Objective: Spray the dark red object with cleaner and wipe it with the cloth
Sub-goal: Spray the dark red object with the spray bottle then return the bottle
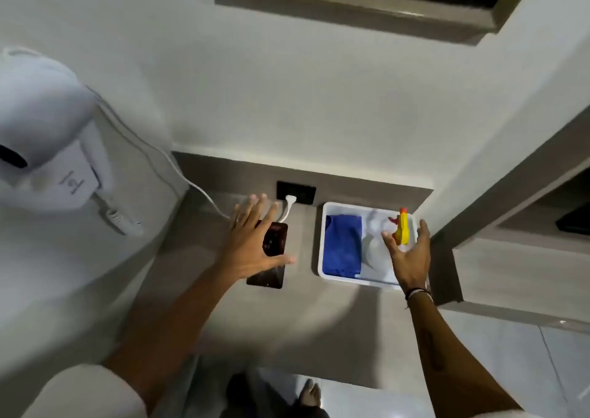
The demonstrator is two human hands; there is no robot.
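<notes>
Item, at 9 o'clock of the counter: my left hand, fingers spread wide, holding nothing, hovering over the dark red object; whether the palm touches it I cannot tell. Item, the dark red object itself: flat, slab-like, lying on the counter just left of the white tray, below the black wall outlet; long axis running roughly 12 to 6 o'clock, far end toward the outlet, near end toward me. Item, in the tray: the blue cloth on the left, the spray bottle on the right, its yellow trigger head toward 12 o'clock. Item, at 3 o'clock: my right hand, fingers open and curved, empty, just over the bottle. Handling note, my judgement: close around the bottle's neck below the trigger, lift clear of the tray wall, and steady the object flat with the left hand.
</notes>
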